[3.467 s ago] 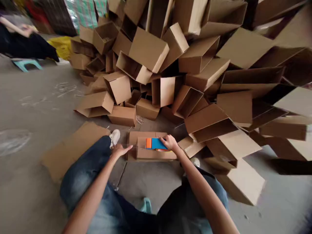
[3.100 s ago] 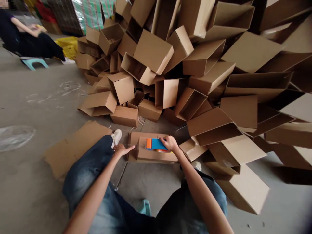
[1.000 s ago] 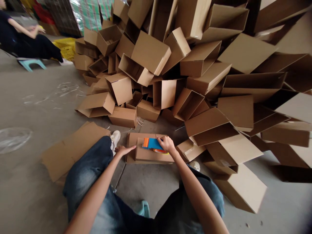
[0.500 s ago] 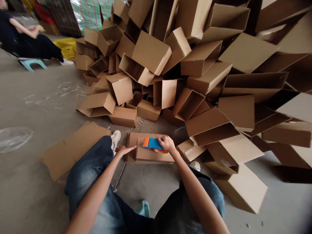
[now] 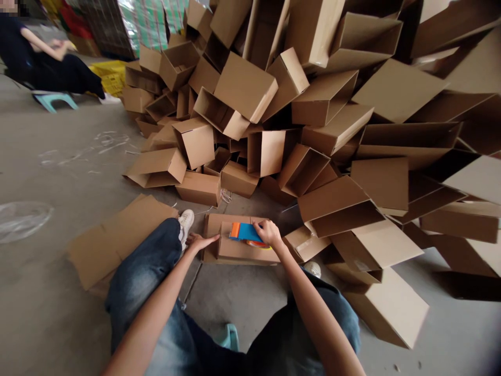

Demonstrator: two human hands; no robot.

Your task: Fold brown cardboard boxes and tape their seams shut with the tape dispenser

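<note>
A brown cardboard box (image 5: 238,250) lies on the floor between my knees. My right hand (image 5: 268,233) is closed on a blue and orange tape dispenser (image 5: 245,232) that rests on the box top. My left hand (image 5: 199,242) lies flat against the box's left end, fingers stretched out toward the dispenser. My jeans-clad legs and white shoes frame the box on both sides.
A tall heap of empty cardboard boxes (image 5: 313,115) rises right behind and to the right. Flattened cardboard (image 5: 117,240) lies on the concrete floor at left, clear plastic (image 5: 21,219) farther left. Another person (image 5: 43,62) sits on a teal stool (image 5: 50,99) at far left.
The tape dispenser and my right hand have shifted slightly left along the box top since the earliest frames. My left hand stays at the box's left end.
</note>
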